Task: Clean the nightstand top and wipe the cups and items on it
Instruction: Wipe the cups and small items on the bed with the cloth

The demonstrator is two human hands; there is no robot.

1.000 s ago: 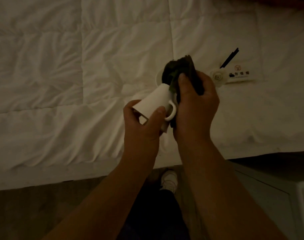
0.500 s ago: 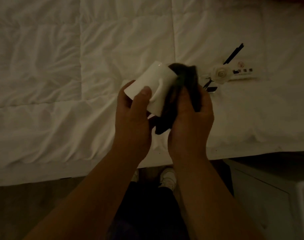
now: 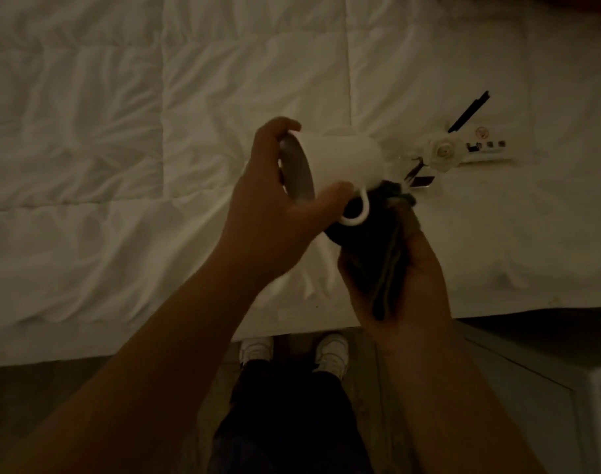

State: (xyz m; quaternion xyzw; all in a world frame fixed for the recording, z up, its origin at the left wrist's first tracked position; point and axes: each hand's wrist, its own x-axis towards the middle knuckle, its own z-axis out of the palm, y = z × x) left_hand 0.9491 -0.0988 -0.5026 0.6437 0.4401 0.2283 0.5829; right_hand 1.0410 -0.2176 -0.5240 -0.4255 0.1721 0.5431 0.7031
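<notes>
Holding: left hand point(image 3: 275, 213) gripped the white cup point(image 3: 340, 159) sideways by its rim, above the bed point(image 3: 121, 131).
Right hand point(image 3: 405, 268): curled around a dark cloth point(image 3: 370, 241) against the cup's handle.
Nearby: white flower point(image 3: 440, 152), card point(image 3: 487, 148), black stick point(image 3: 468, 111) lay beyond.

Two bare forearms are seen rising from the lower edge of the frame toward its centre; no sleeves, watch or rings can be made out in the dim light. The left hand point(image 3: 275, 213) and right hand point(image 3: 411, 278) are uncovered. Dark trousers point(image 3: 285, 422) are worn, seen at the bottom centre, and a pair of white shoes point(image 3: 331, 354) is visible just above them, details being blurred
</notes>
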